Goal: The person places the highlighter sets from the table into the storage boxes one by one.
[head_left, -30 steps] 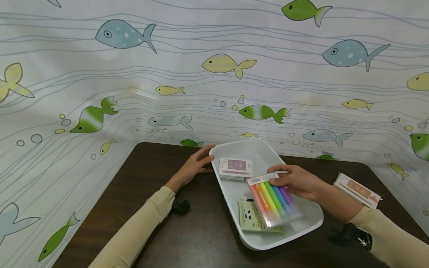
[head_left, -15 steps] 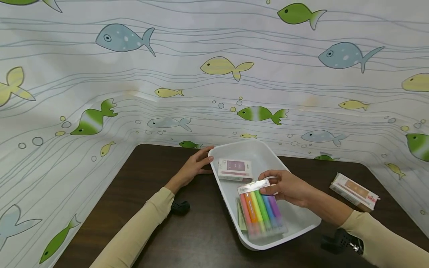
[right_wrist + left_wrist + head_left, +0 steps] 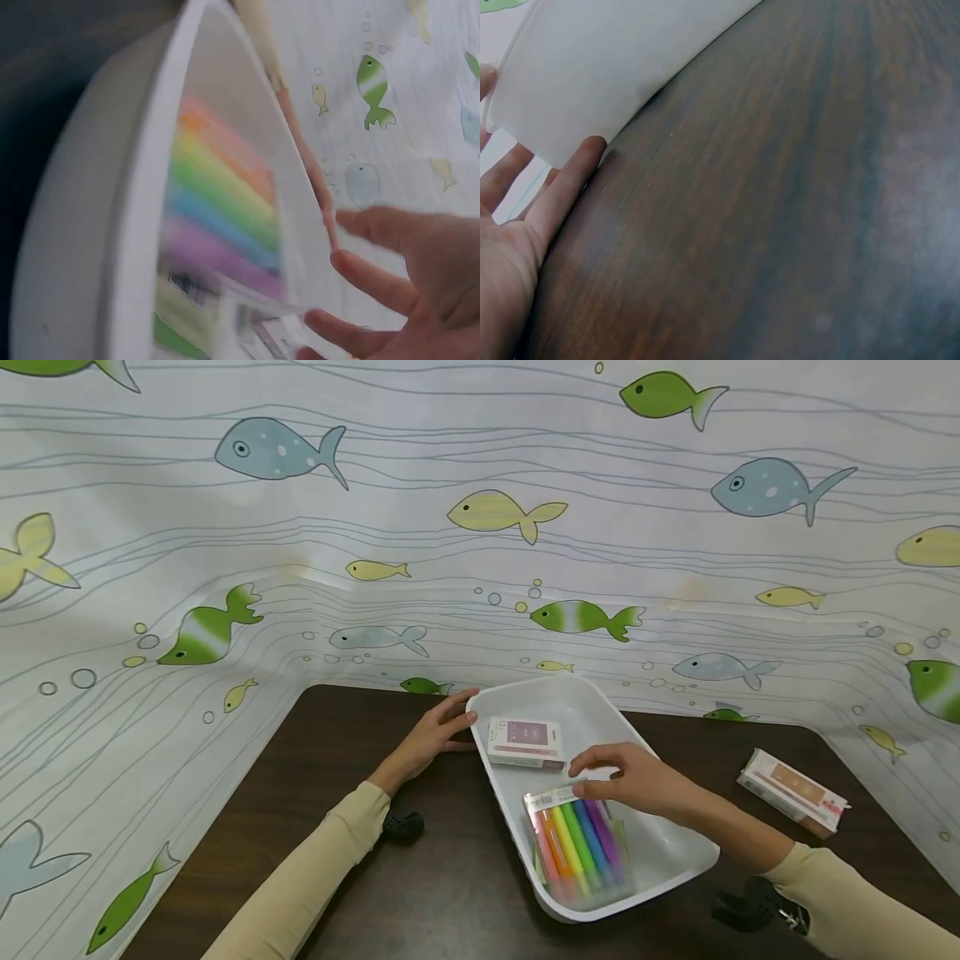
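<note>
A white plastic bin stands at an angle on the dark table. My left hand touches its far left corner, fingers straight against the outer wall in the left wrist view. Inside the bin's near part lies a clear pack of rainbow-coloured highlighters, blurred in the right wrist view. It covers most of a green pad-like item with dark print. Just above the pack's labelled end hovers my right hand, its fingers spread and holding nothing. A white box with a purple panel lies in the far left part.
To the right of the bin, another white box with an orange-brown panel lies on the dark wood table. Fish-patterned sheeting rises behind the table and along both sides.
My right hand has carried the highlighter pack left and down into the bin and let it go, over the green item. The left hand stays at the bin's corner.
</note>
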Demonstrator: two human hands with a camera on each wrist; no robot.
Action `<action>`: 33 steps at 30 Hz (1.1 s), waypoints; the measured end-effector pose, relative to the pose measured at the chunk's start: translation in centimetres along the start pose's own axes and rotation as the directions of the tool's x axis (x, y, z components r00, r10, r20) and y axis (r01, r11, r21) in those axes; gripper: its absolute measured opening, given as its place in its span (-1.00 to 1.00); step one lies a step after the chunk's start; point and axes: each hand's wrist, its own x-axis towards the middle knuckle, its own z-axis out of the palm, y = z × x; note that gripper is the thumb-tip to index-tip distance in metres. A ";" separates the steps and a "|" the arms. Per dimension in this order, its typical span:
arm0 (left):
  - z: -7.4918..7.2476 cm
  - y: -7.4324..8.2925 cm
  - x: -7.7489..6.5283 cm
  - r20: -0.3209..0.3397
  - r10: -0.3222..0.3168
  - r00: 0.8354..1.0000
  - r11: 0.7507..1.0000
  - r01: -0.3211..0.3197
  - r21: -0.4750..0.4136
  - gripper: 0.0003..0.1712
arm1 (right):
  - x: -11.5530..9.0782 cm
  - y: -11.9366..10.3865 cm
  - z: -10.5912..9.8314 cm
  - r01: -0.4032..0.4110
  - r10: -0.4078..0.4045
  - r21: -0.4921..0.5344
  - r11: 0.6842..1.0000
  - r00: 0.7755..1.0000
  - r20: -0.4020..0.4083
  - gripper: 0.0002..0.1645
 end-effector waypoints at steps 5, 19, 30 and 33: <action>0.0 0.1 0.1 -0.007 -0.003 1.000 1.000 0.003 -0.001 -0.35 | -0.6 -0.4 -0.4 0.052 -0.055 -0.245 0.968 0.998 -0.004 -0.39; -0.1 0.2 0.1 -0.009 -0.009 1.000 1.000 0.010 0.013 -0.33 | -1.7 2.2 -1.0 0.177 -0.222 -0.510 0.841 0.975 -0.027 0.08; 0.3 -0.2 -0.2 -0.003 -0.004 1.000 1.000 0.004 0.002 -0.36 | -2.3 4.9 -2.7 0.114 -0.204 -0.622 0.775 0.976 -0.074 0.03; 0.2 -0.1 -0.1 -0.011 0.004 1.000 1.000 -0.004 0.005 -0.36 | -2.4 5.3 -3.3 0.101 -0.211 -0.640 0.761 0.973 -0.097 0.02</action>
